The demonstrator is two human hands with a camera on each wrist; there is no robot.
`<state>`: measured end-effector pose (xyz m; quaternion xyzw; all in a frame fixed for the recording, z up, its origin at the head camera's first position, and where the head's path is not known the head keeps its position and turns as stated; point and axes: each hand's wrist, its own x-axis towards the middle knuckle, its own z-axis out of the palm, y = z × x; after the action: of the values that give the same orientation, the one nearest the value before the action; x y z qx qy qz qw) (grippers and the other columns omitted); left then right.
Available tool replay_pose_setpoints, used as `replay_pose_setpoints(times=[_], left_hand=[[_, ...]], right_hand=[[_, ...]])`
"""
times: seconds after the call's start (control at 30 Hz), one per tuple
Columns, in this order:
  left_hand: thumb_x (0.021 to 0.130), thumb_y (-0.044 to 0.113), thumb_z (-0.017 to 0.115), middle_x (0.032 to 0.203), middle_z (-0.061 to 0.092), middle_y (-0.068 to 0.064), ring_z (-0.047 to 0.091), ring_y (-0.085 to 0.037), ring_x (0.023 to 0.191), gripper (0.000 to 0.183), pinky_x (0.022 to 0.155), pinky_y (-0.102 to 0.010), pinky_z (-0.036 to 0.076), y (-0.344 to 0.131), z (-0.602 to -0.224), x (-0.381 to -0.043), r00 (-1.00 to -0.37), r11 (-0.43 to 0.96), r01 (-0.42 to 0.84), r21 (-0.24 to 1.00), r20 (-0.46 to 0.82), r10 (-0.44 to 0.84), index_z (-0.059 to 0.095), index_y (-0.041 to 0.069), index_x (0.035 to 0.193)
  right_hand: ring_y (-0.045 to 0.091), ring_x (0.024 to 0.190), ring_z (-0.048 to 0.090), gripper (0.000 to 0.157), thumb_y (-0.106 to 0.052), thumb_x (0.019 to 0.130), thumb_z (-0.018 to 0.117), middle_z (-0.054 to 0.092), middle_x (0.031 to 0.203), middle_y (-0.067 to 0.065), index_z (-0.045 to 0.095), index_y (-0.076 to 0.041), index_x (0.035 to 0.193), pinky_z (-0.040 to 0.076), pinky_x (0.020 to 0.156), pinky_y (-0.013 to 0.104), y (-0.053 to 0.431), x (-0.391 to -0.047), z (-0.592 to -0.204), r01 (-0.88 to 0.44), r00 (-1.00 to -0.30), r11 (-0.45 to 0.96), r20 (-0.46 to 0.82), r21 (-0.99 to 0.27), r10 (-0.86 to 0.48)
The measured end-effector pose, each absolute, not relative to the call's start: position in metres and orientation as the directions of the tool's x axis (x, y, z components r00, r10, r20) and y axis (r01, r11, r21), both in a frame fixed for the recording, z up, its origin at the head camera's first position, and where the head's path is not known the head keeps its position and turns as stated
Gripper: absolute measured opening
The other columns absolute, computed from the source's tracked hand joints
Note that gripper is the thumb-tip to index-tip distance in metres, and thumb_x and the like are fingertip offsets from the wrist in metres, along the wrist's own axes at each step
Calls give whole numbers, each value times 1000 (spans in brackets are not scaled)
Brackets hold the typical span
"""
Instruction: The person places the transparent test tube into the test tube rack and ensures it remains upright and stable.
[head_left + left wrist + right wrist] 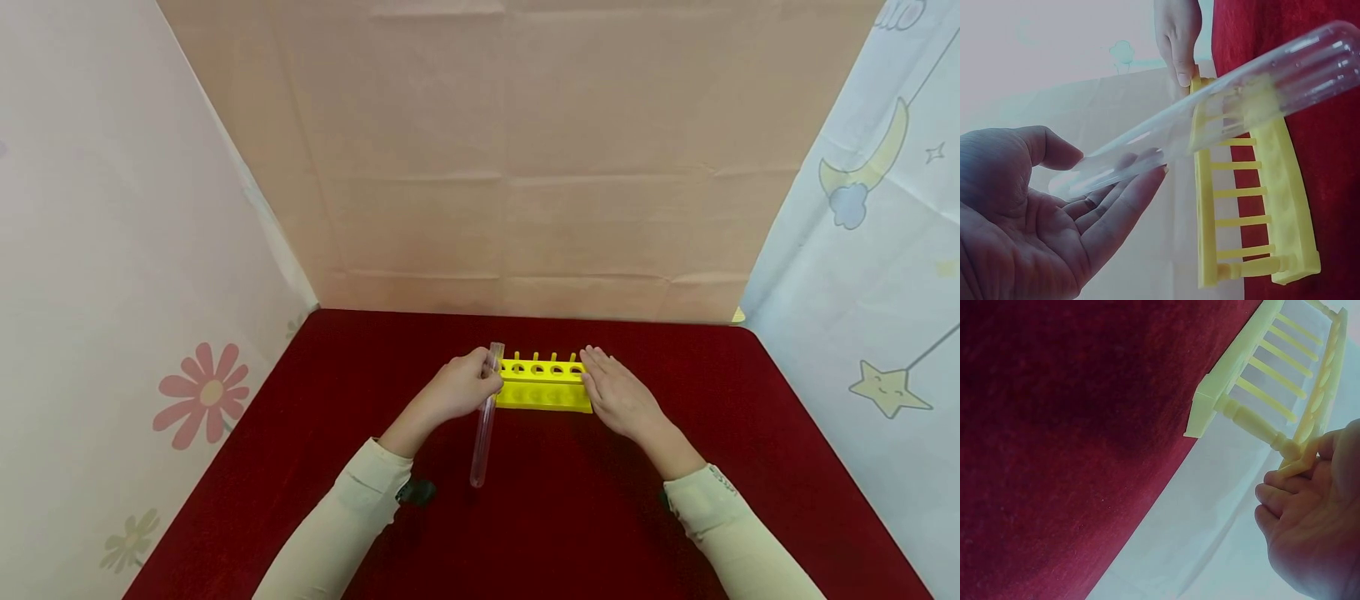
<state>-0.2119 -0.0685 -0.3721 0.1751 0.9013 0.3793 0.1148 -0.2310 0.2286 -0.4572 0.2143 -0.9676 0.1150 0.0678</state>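
A clear test tube (483, 437) is pinched between the thumb and fingers of my left hand (461, 387) near its open upper end. It slants down toward me with its rounded end low, in front of the yellow test tube rack's left end. The rack (546, 395) stands upright on the table, a row of round holes in its top bar and pegs behind. My right hand (618, 396) grips the right end of the top bar. In the right wrist view, the fingers (1275, 494) lie against that bar's end. No tubes show in the rack's holes.
A dark red cloth (570, 517) covers the table. Behind it hangs a plain tan backdrop (525, 225). Pale patterned sheets close off the left side (97, 250) and the right side (847, 292).
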Motion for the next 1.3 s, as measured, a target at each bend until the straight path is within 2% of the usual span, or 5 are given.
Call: replay_pose_setpoints(times=[0.17, 0.37, 0.63, 0.8, 1.3], left_hand=[[100, 20, 54, 87, 64, -7, 44, -12, 57, 24, 48, -23, 35, -65, -368, -212, -915, 654, 231, 721, -68, 398, 55, 4, 117], [99, 20, 56, 98, 66, -8, 56, -12, 63, 25, 49, -20, 42, -62, -366, -214, -919, 648, 211, 732, -77, 387, 55, 4, 119], [100, 20, 53, 96, 66, -7, 60, -14, 64, 28, 54, -24, 48, -61, -362, -214, -911, 620, 213, 755, -75, 405, 53, 3, 123], [101, 18, 53, 98, 66, -10, 65, -16, 69, 28, 58, -25, 52, -60, -359, -214, -905, 594, 203, 778, -82, 418, 52, 2, 123], [102, 18, 55, 97, 66, -9, 66, -18, 72, 22, 61, -27, 53, -54, -358, -220, -902, 564, 221, 796, -53, 428, 53, 5, 119]], right_hand=[[40, 149, 30, 51, -21, 110, 36, 34, 158, 26, 35, 9, 151, 25, 120, 54, 229, -231, -457, -428, -900, 883, 178, -192, -398], [40, 148, 31, 51, -21, 110, 36, 36, 157, 26, 35, 9, 151, 26, 120, 54, 229, -232, -457, -432, -898, 882, 183, -186, -401], [40, 148, 31, 50, -20, 110, 36, 36, 157, 27, 36, 10, 151, 25, 120, 54, 228, -232, -457, -438, -895, 881, 180, -179, -409], [41, 148, 30, 51, -21, 110, 35, 35, 158, 27, 35, 10, 150, 25, 120, 54, 228, -231, -456, -438, -896, 881, 173, -180, -410], [40, 148, 31, 51, -21, 110, 36, 35, 158, 26, 36, 10, 151, 26, 120, 54, 228, -232, -457, -439, -895, 879, 181, -185, -408]])
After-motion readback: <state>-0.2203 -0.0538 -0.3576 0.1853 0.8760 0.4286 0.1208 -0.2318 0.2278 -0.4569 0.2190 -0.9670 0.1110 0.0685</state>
